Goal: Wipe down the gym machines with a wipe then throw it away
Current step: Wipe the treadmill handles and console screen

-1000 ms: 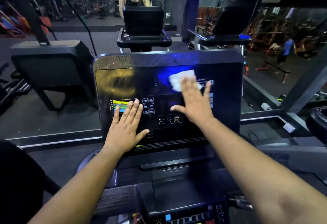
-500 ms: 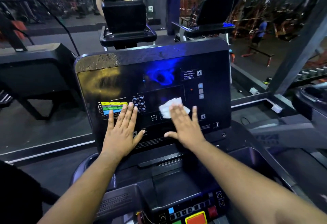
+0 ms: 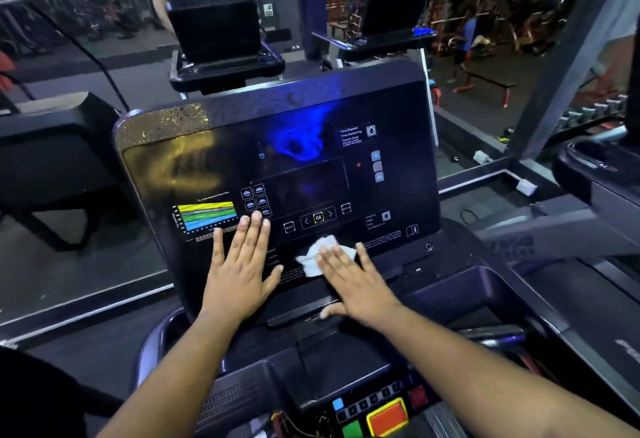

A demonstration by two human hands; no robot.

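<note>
The wipe lies under flat right hand; left hand spread on console.

The console face looks like glossy dark plastic, smooth enough to mirror blue and yellow light; its top edge is speckled and duller. The wipe is white, crumpled, soft paper or cloth. The buttons look like matt coloured plastic.

White wipe; black console, yellow-green-blue chart.
</note>
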